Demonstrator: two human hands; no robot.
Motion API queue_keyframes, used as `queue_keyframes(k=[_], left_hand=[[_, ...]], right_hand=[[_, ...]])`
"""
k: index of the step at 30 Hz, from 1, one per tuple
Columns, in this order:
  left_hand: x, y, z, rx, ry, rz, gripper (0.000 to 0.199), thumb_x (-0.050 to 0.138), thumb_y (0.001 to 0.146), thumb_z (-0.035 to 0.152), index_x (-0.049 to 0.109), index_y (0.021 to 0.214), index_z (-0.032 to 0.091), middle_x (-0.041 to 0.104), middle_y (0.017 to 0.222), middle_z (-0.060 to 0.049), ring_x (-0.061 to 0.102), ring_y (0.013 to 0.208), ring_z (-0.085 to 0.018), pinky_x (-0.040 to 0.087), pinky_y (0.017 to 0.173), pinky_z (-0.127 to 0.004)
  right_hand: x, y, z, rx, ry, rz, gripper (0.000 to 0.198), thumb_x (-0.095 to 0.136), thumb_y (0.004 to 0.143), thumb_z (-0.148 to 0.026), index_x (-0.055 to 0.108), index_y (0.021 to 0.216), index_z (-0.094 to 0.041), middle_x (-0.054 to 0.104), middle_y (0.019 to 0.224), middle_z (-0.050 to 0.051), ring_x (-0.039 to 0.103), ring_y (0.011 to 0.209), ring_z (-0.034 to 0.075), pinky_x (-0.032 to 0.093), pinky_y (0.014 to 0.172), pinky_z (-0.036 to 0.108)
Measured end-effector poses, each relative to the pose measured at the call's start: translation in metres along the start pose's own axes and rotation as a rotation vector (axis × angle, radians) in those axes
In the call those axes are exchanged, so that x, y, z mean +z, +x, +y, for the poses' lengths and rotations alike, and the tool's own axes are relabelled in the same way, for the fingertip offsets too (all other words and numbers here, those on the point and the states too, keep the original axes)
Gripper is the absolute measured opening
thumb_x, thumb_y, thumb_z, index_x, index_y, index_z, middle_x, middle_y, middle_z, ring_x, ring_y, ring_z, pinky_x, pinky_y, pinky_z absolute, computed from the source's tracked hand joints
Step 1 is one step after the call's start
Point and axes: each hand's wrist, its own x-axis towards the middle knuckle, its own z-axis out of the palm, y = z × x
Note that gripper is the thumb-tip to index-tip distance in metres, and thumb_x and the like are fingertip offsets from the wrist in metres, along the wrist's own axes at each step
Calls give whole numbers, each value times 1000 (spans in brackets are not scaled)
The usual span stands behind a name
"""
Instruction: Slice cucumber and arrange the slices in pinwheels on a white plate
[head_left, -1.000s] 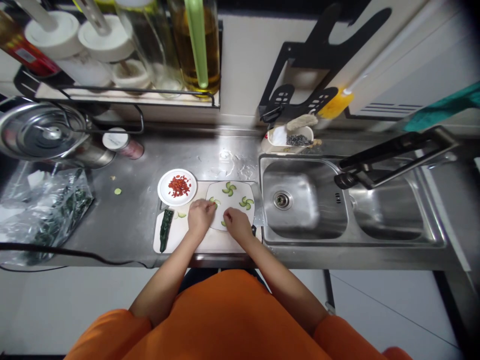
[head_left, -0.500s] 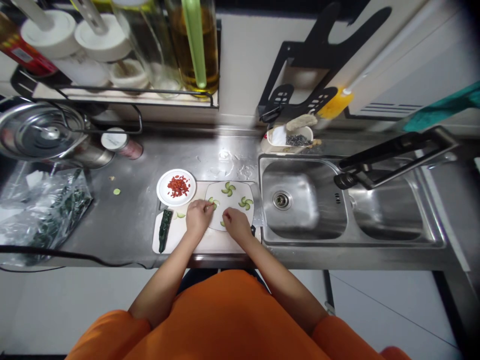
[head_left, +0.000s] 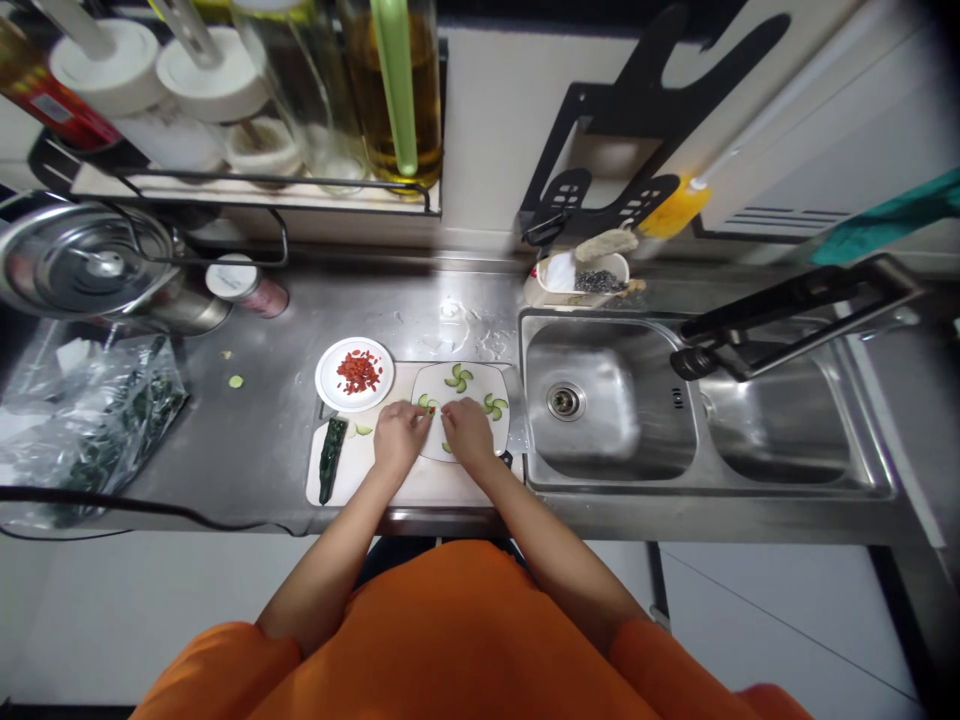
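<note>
Over the left part of a white square plate (head_left: 474, 447), my left hand (head_left: 399, 438) is closed in a pinch. A tiny red bit, like a goji berry (head_left: 431, 410), shows at its fingertips. My right hand (head_left: 469, 436) is also pinched, just right of the left fingertips; anything in its fingers is too small to make out. Cucumber slices (head_left: 459, 378) lie on the plate in pinwheel groups, partly hidden by my hands. The plate rests on a white cutting board (head_left: 420, 490). A dark green cucumber piece (head_left: 330, 462) lies at the board's left end, near loose slices (head_left: 362, 430).
A small white dish (head_left: 324, 384) of red goji berries overlaps the board's back left corner. A knife blade (head_left: 517, 420) lies at the board's right, beside the double sink (head_left: 600, 400). Left are a plastic bag of greens (head_left: 142, 420), a lidded pot (head_left: 90, 260) and a jar (head_left: 247, 285).
My right hand has moved up and slightly left, bringing its fingertips near the left hand's. A red bit now shows at my left fingertips. The view has shifted slightly.
</note>
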Motion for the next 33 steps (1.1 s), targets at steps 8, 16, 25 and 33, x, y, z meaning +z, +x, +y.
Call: queue_keyframes(k=[8,16,25,33], left_hand=[[6,0,3,-2,36,2,20,55,82,29,72,83,19,62,76,-8,54,82,-21,42,81,-33],[7,1,2,-11,7,12,19,54,81,28,71,77,19,62,73,-7,55,80,-21,42,81,-33],[6,-1,1,-31,-6,53,15,56,80,26,67,71,20,63,73,-6,55,77,-20,40,79,-33],[12,-2,-1,-25,51,61,19,54,83,30,68,73,20,63,74,-7,54,79,-22,38,80,-34]], right_hand=[[5,13,-1,-22,-44,-51,19,49,88,-18,67,94,-19,56,88,7,43,91,22,33,79,31],[5,16,-5,-11,-10,-58,17,49,87,-17,66,86,-17,57,86,6,43,87,20,33,81,30],[7,23,-9,-39,62,-62,19,48,87,-17,66,81,-18,58,83,6,45,89,20,34,82,31],[11,24,-6,-48,83,-42,19,48,88,-18,65,80,-18,57,82,4,45,86,19,34,82,30]])
